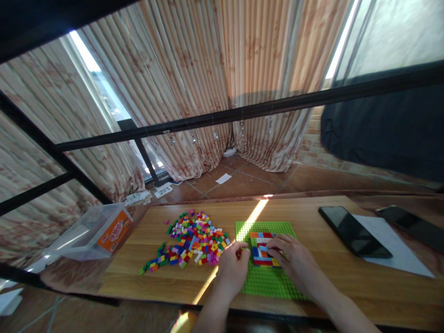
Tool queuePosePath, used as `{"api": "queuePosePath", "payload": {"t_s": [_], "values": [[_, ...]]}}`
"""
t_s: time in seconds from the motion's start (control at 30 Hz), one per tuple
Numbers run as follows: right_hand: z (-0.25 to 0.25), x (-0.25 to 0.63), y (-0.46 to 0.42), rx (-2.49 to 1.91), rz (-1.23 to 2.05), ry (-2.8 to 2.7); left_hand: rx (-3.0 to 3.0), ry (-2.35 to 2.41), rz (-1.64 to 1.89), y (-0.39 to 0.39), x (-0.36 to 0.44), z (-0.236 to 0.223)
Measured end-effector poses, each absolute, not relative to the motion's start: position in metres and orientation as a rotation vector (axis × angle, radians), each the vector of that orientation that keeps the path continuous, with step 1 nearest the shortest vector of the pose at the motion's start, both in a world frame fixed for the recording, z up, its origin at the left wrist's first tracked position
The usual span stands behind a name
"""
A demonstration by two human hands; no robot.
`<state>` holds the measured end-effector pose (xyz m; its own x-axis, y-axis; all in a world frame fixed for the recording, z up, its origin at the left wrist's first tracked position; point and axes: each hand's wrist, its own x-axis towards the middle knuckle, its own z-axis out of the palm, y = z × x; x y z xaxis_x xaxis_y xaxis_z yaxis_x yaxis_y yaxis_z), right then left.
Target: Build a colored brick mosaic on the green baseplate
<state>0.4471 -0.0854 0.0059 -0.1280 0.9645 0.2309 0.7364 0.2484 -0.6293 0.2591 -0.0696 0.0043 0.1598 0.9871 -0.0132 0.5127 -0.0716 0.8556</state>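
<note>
A green studded baseplate point(256, 284) lies on the wooden table. On it sits a block of colourful toy building bricks point(262, 262) in red, white, blue, orange and yellow. My right hand point(294, 256) reaches over the right side of this block, fingers bent and tips together at a small brick on top; its own fingers partly hide it. At the plate's left edge, my left hand point(233, 268) is closed with thumb and fingers curled together. Whatever it may hold is too small to make out. Left of that hand spreads a pile of loose bricks point(194, 240).
A clear plastic box point(86, 236) with an orange label stands beyond the table's left end. To the right, a black phone point(354, 231) lies partly over white paper point(398, 249), with another dark device point(412, 226) behind. A dark metal rail point(215, 118) crosses before the curtains.
</note>
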Motion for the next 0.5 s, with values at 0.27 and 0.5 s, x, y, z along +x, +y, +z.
{"api": "queuePosePath", "payload": {"t_s": [0.27, 0.5], "values": [[-0.002, 0.444, -0.082, -1.606, 0.264, -1.998, 1.756, 1.398, 0.777, -0.077, 0.262, 0.01], [-0.014, 0.445, -0.078, -1.63, 0.205, -1.932, 1.812, 1.366, 0.75, -0.081, 0.264, 0.01]]}}
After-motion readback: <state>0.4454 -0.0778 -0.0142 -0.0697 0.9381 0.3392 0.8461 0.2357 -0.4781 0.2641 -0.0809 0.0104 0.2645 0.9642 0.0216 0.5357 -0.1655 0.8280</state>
